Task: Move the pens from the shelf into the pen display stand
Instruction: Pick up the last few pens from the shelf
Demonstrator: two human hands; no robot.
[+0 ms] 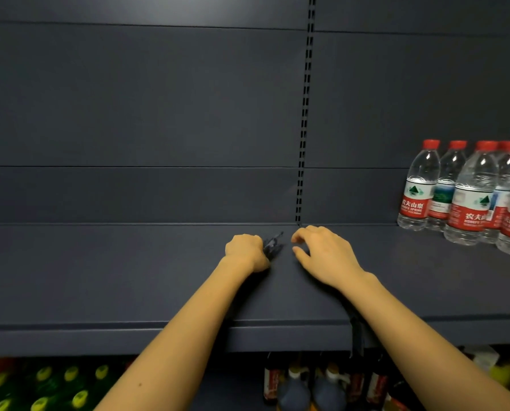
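Observation:
My left hand (245, 251) rests on the dark grey shelf (129, 277) near its back wall, closed around a bundle of dark pens (273, 244). The pens' ends stick out to the right of the fist. My right hand (322, 255) hovers just to the right of the pens with fingers curled and apart, holding nothing. A small gap separates it from the pen tips. No pen display stand is in view.
Several water bottles with red caps (467, 191) stand at the right end of the shelf. Below the shelf's front edge (158, 336) are green-capped bottles (55, 387) on the left and dark bottles (307, 384) in the middle.

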